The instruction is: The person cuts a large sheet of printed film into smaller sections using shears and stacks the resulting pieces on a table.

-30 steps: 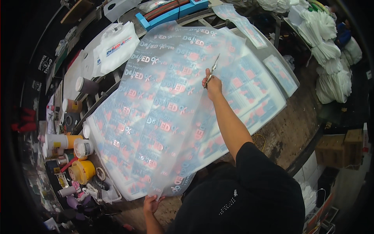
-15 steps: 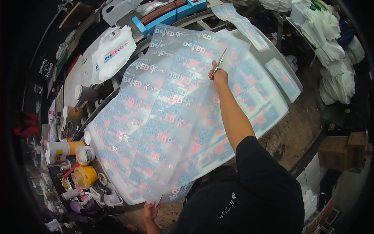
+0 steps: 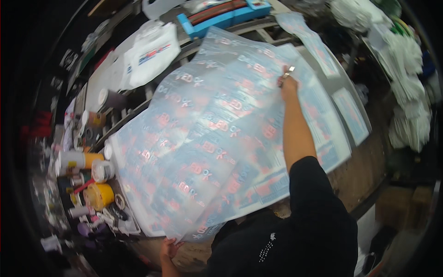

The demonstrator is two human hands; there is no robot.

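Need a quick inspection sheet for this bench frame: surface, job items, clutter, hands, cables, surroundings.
Surface: wooden bench, mostly covered by film.
Job's things: large translucent printed film sheet lifted over more printed sheets.
Clutter: yellow tub, jars and bottles at left edge; white bag; blue tray.
Hands: left hand grips the film's near corner; right hand holds scissors at its far part.
Cables: nothing seen.
Surroundings: stacked white cloth at right.

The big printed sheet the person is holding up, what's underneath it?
Under the translucent printed sheet, more printed sheets lie flat on the wooden worktable, showing past its right edge. Whatever lies beneath its middle is covered and cannot be made out.
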